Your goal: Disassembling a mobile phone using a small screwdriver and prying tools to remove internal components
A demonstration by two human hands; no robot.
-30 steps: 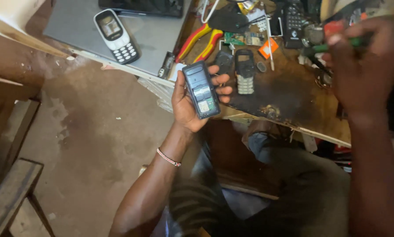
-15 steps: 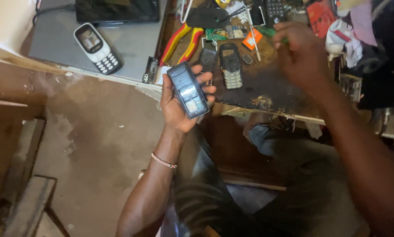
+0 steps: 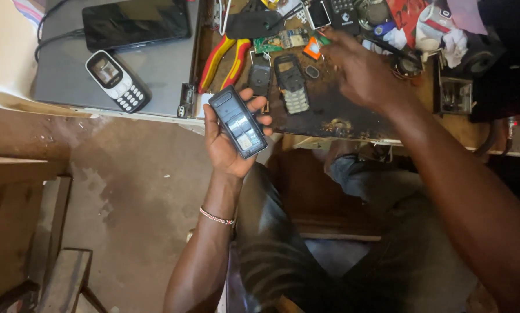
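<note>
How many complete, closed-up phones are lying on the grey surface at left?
2: a black smartphone at the top and a keypad phone below it. The cluttered bench may hide others.

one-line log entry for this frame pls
left hand: holds open-backed phone | right hand: empty, over workbench clutter | keypad phone: on laptop

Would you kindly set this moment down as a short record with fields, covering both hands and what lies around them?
Left hand: left hand holds an opened phone, back cover off, above the bench edge
Right hand: right hand is open, holds nothing and hovers over the cluttered workbench
Nearest the right hand: a keypad phone front and a small circuit board
Also on the bench: red-and-yellow pliers
On the grey surface: white keypad phone, black smartphone
</note>
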